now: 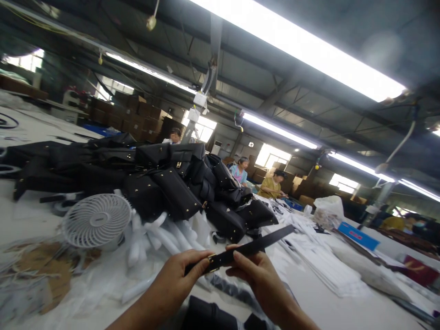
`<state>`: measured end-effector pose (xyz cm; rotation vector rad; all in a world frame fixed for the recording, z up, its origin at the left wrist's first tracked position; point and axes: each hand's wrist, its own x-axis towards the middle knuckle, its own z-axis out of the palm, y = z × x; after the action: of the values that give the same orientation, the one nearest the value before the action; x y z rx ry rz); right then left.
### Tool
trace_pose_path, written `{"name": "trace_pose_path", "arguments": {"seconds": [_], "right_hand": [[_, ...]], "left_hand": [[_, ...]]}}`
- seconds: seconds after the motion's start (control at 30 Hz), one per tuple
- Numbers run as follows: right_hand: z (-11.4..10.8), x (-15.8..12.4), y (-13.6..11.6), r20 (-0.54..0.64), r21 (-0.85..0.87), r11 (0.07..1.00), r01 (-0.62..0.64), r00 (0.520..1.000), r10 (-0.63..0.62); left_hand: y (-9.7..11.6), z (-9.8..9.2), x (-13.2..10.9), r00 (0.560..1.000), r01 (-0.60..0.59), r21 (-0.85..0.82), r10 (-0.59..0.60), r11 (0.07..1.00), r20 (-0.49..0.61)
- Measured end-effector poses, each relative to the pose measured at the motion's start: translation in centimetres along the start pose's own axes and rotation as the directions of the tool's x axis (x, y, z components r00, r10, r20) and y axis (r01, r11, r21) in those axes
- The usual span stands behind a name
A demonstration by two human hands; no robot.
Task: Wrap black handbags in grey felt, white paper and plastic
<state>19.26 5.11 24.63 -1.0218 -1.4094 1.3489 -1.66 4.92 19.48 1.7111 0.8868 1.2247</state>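
A black strap [264,240] with a gold-coloured buckle is held up over the table, slanting up to the right. My left hand [180,275] pinches its buckle end between thumb and fingers. Further along the strap, my right hand [256,270] grips it with the thumb on the near side. Below the hands, at the bottom edge, lies a black item [209,316], partly cut off by the frame. Behind them is a large pile of black bags [175,192] with small gold-coloured studs. White padding rolls [172,233] lie in front of the pile.
A round fan [98,220] stands at the left beside brown paper and clear plastic. White strips [323,261] and a blue box [357,236] lie at the right. Several people sit beyond the table, including a person in yellow [271,185]. Stacked cartons [137,119] stand behind.
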Motion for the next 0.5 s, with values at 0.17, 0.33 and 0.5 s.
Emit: {"name": "trace_pose_path", "arguments": {"seconds": [0.17,0.33,0.5], "right_hand": [[0.5,0.1,-0.2,0.026,-0.067,0.998,0.020,1.000,-0.018],[1.1,-0.1,-0.6,0.043,-0.124,0.991,0.057,0.998,-0.052],[1.4,-0.3,-0.7,0.022,-0.158,0.979,0.125,0.992,-0.123]], "left_hand": [[0.1,-0.1,0.1,1.000,0.006,-0.051,-0.006,0.999,-0.015],[0.0,-0.1,0.1,0.999,0.016,-0.058,-0.018,0.998,-0.036],[0.0,-0.1,0.5,0.997,0.054,-0.078,-0.057,0.995,-0.044]]}}
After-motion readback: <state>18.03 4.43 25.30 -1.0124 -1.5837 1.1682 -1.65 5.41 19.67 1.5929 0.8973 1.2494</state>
